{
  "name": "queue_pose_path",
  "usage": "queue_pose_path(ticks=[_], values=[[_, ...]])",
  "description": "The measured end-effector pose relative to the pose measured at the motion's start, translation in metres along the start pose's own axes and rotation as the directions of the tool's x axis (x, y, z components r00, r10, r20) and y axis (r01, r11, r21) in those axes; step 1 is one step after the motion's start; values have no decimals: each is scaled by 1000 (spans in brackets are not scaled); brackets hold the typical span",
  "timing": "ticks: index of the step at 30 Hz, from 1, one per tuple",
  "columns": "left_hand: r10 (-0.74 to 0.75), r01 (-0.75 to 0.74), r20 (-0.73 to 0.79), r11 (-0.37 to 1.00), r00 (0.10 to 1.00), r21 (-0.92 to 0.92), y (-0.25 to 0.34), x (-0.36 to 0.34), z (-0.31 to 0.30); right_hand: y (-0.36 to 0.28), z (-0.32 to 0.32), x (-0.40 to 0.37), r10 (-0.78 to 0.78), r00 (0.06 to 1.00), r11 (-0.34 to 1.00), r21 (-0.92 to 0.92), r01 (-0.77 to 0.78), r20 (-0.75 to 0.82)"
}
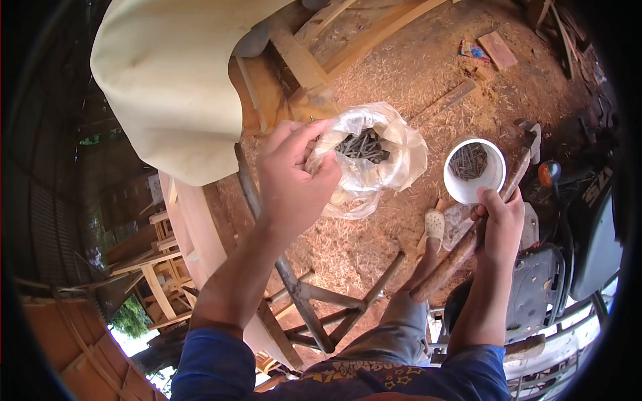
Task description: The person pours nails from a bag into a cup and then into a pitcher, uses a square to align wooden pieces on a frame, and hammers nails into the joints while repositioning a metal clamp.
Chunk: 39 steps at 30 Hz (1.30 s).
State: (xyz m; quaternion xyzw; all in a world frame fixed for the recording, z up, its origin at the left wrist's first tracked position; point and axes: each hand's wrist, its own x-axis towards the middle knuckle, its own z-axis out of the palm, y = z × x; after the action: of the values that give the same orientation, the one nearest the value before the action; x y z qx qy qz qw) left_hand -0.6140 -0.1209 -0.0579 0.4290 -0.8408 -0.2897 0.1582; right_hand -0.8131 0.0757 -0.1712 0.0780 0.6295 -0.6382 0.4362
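Note:
My left hand [297,170] pinches the rim of a clear plastic bag [404,150], which hangs open at the centre. Inside the bag lie several dark nails [363,146]. To the right, my right hand [500,217] grips the near edge of a white cup [495,170], thumb at the rim. More nails [468,162] lie in the bottom of the cup, whose mouth faces up. Bag and cup are apart. A hammer [533,144] with a wooden handle passes beside my right hand; whether my fingers also hold it is not clear.
A cream sheet [174,80] drapes at the upper left. Wooden beams [388,37] lie above the bag. A metal frame [321,294] stands below my left hand. A motorcycle [588,220] is at the right. Wood shavings [348,247] cover the ground.

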Motion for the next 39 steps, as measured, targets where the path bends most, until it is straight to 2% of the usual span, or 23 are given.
queue_pose_path(ticks=[1, 4, 7, 10, 13, 16, 22, 25, 31, 39], values=[[-44, 44, 35, 999, 998, 3, 6, -3, -3, 0, -1, 0, 6, 1000, 1000, 1, -6, 6], [-49, 53, 31, 986, 998, -158, 7, -9, -5, 2, -3, 1, 10, 1000, 1000, -7, -10, 28], [0, 2, 9, 982, 1000, -186, 2, -13, -9, 1, -4, 0, 6, 999, 999, -36, -4, 53], [-53, 55, 14, 973, 998, -223, 8, -18, -13, 0, -4, -1, 15, 998, 999, -45, -12, 55], [48, -57, -45, 970, 998, -236, 1, -25, -14, 0, -4, -2, 20, 998, 999, -38, -18, 66], [201, -201, -34, 979, 979, 29, -1, -30, -22, 2, -5, -2, 28, 996, 999, -45, -24, 87], [355, -343, -63, 928, 933, 145, 4, -28, -20, 3, -3, -2, -1, 998, 1000, -12, 2, 69], [335, -323, -45, 930, 941, 173, 9, -30, -18, 5, -4, -1, 2, 997, 1000, -18, -1, 72], [382, -377, 33, 888, 924, 266, 25, -32, -17, 5, -3, -3, 2, 997, 1000, 0, -2, 74], [421, -424, 73, 863, 904, 276, 34, -32, -11, 8, -5, -2, 21, 995, 1000, -24, -19, 102]])
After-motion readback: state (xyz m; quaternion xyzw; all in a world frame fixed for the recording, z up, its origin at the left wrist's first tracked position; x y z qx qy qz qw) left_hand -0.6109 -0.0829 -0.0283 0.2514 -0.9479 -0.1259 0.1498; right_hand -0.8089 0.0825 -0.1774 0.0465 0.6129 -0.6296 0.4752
